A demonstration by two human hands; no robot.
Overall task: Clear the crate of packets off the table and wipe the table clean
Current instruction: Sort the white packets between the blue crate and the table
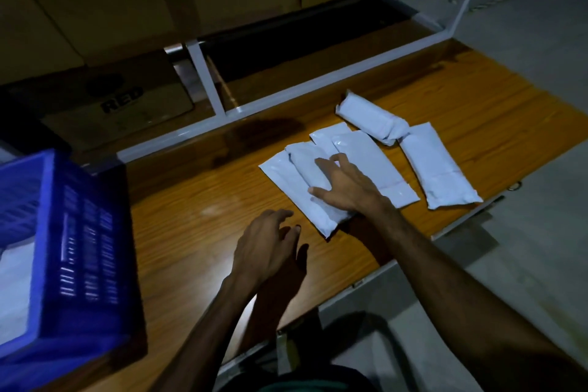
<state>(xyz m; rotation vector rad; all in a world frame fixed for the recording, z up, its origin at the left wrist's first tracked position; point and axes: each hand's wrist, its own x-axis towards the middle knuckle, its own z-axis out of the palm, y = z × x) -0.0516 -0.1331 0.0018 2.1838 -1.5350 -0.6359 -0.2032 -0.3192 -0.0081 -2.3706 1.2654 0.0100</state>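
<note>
The right hand [345, 184] rests spread on the nearest packet [313, 188], its length running away leftward, while the left hand [267, 245] hovers open, empty, just beside

Plenty of bare desk [197, 200] between the blue crate [79, 232] on the left and the white packets [375, 162] bunched on the right. White frame rail [286, 95] blocks the far edge; near edge is open.
</note>
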